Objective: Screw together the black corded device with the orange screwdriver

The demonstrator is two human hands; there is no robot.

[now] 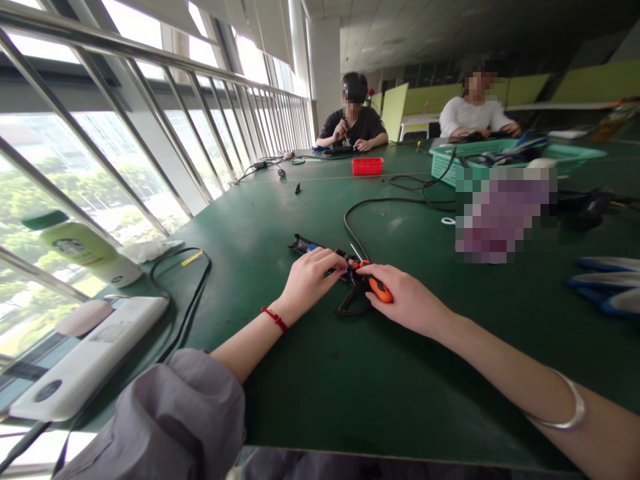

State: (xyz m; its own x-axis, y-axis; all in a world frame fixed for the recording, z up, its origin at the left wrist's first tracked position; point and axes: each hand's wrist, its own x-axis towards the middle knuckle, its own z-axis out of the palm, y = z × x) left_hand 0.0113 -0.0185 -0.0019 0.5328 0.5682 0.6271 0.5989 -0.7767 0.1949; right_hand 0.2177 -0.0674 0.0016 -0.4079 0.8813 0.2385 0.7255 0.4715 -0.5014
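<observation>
My right hand [403,293] is closed around an orange and black screwdriver [381,291], whose thin metal shaft points away from me to the upper left. Close beside it, the fingers of my left hand [314,272] are pinched on a black corded device [301,244] lying on the green tabletop. The device looks opened up, with small wires and inner parts showing between my hands. Its black cord [349,220] curves away to the right across the table. My fingers hide most of its middle, and where the screwdriver tip touches I cannot tell.
At left stand a green-capped bottle [85,250] and a white flat device [95,360], near a metal railing [175,70]. A red tray [367,167] and a filled teal basket [445,165] are farther back. Blue-white gloves [607,283] lie right. Two people sit across.
</observation>
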